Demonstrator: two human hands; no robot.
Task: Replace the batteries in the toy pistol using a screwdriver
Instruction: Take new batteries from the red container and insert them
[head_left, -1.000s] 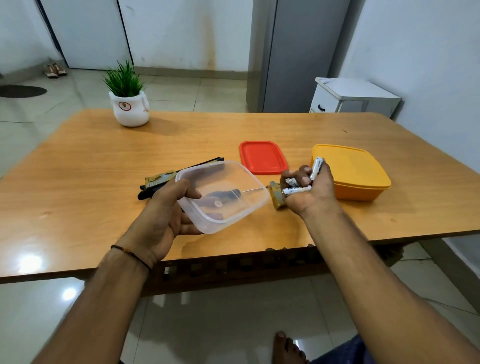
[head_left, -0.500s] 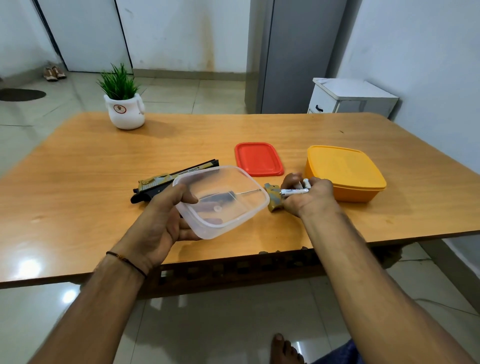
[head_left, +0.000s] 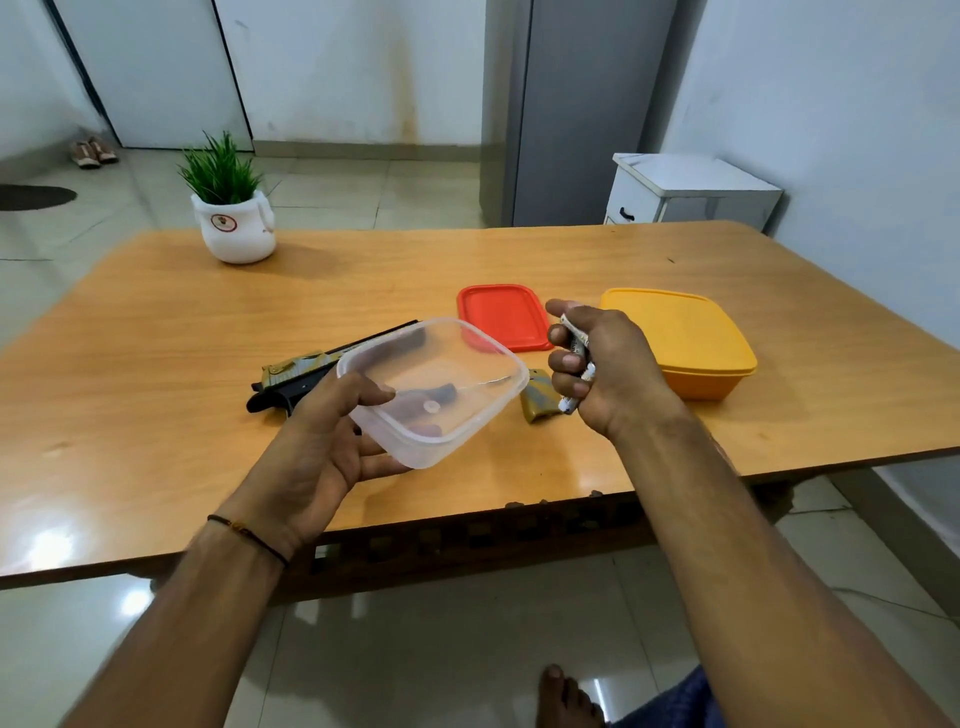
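Note:
My left hand (head_left: 317, 447) grips a clear plastic container (head_left: 434, 387) by its near-left corner and holds it tilted above the table. Behind it lies the toy pistol (head_left: 296, 376), black with olive camouflage, partly hidden by the container. A screwdriver (head_left: 447, 392) with a dark handle shows through the container's clear wall, lying on the table. My right hand (head_left: 608, 371) is raised just right of the container, fingers curled round white batteries (head_left: 576, 358). The olive battery cover (head_left: 540, 402) lies on the table under that hand.
A red lid (head_left: 504, 314) lies flat behind the container. A closed yellow box (head_left: 680, 343) stands right of my right hand. A white pot with a green plant (head_left: 234, 223) sits at the far left of the wooden table (head_left: 156, 389). A bare foot shows on the floor below.
My right hand has lifted off the table with the batteries and turned, so they now stand upright in its grip. The container in my left hand has barely moved.

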